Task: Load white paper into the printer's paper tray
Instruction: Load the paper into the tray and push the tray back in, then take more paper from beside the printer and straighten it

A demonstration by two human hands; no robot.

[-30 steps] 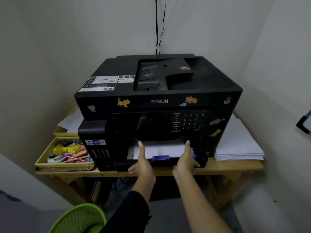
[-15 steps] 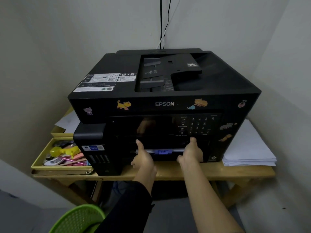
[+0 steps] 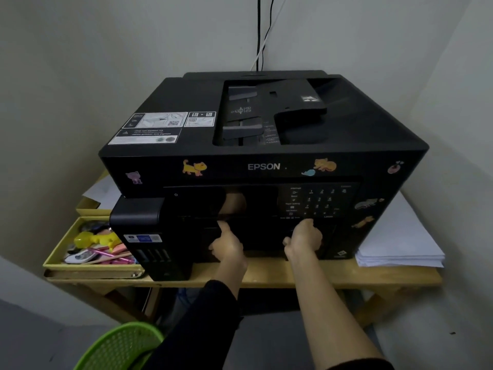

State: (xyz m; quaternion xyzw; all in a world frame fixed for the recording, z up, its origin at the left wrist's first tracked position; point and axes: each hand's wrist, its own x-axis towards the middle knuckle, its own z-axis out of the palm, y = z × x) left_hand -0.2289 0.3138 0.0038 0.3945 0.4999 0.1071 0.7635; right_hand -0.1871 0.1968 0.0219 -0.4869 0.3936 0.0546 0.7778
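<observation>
A black Epson printer (image 3: 264, 166) stands on a wooden table (image 3: 266, 275). Its paper tray (image 3: 264, 243) sits pushed into the lower front, so the white paper inside is hidden. My left hand (image 3: 228, 245) holds the tray front at its left part, thumb pointing up against the panel. My right hand (image 3: 304, 237) holds the tray front further right, fingers curled against it just below the keypad.
A stack of white paper (image 3: 397, 244) lies on the table right of the printer. A yellow tray (image 3: 57, 256) with pens and small items sits to the left. A green basket (image 3: 120, 348) stands on the floor below. Walls close in on both sides.
The tray with the white paper slid fully into the printer under both hands; the paper and the blue guide are now out of sight. The camera has come closer.
</observation>
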